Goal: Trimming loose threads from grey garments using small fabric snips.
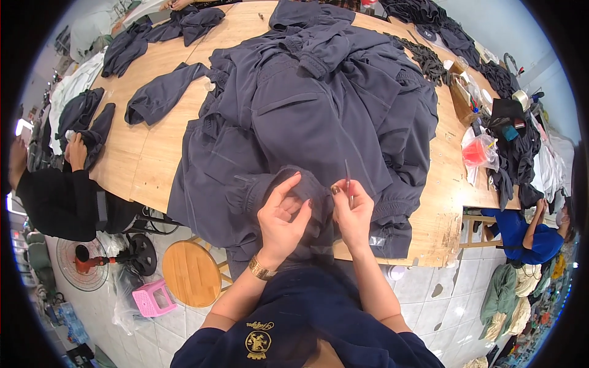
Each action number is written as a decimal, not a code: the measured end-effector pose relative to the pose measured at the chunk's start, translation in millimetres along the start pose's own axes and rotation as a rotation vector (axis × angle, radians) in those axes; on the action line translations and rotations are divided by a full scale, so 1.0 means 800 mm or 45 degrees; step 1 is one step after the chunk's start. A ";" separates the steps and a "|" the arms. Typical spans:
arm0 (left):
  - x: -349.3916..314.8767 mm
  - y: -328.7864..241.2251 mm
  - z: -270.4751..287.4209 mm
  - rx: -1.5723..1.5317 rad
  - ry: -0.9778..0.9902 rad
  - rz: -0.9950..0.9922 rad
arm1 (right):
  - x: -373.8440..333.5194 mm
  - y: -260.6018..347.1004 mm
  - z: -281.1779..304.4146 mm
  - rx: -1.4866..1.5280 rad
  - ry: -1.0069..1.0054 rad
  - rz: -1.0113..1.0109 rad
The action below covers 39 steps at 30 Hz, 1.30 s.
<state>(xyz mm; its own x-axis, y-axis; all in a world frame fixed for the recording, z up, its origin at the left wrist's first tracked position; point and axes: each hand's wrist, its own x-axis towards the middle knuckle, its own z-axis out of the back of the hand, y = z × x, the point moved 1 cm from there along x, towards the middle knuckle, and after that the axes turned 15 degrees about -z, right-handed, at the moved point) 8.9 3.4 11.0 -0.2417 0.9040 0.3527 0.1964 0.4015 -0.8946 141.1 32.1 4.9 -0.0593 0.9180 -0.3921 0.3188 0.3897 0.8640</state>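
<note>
A heap of dark grey garments (300, 122) lies in front of me, with elastic gathered hems and a pocket slit showing. My left hand (283, 214) is over a gathered cuff (251, 195) at the near side of the heap. Its thumb and forefinger are spread apart, and the dark cloth shows behind them. Just to the right, my right hand (353, 214) is closed on a slim, pointed metal tool, which looks like thread snips (348, 175). The blade points away from me. Cloth hangs between my two hands, over the table's near edge.
The wooden table (156, 162) carries more dark pieces at left. Along the right stand a cardboard box (463, 104) and a bag with a red drink (477, 152). A round stool (191, 273) and a fan (83, 260) stand at lower left. People work on both sides.
</note>
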 end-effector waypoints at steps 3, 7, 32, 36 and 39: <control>0.000 0.003 0.002 -0.017 -0.014 0.030 | -0.003 -0.006 -0.002 -0.187 -0.038 0.119; -0.003 0.006 0.002 0.082 0.054 -0.027 | 0.003 -0.016 -0.007 -0.440 -0.101 0.371; 0.000 0.006 0.007 0.314 -0.081 -0.089 | -0.011 -0.003 0.001 -0.940 -0.066 0.556; -0.002 0.010 0.009 0.323 -0.084 -0.091 | -0.015 -0.003 0.002 -1.048 -0.089 0.614; -0.002 0.010 0.009 0.352 -0.069 -0.135 | -0.016 0.002 0.000 -1.109 -0.115 0.709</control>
<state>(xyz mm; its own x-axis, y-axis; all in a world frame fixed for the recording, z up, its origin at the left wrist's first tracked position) 4.3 3.8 1.1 -0.2992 0.8471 0.4393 -0.0969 0.4310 -0.8971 142.4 20.8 11.3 -0.0304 0.9895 0.1414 -0.5175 -0.1366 0.8447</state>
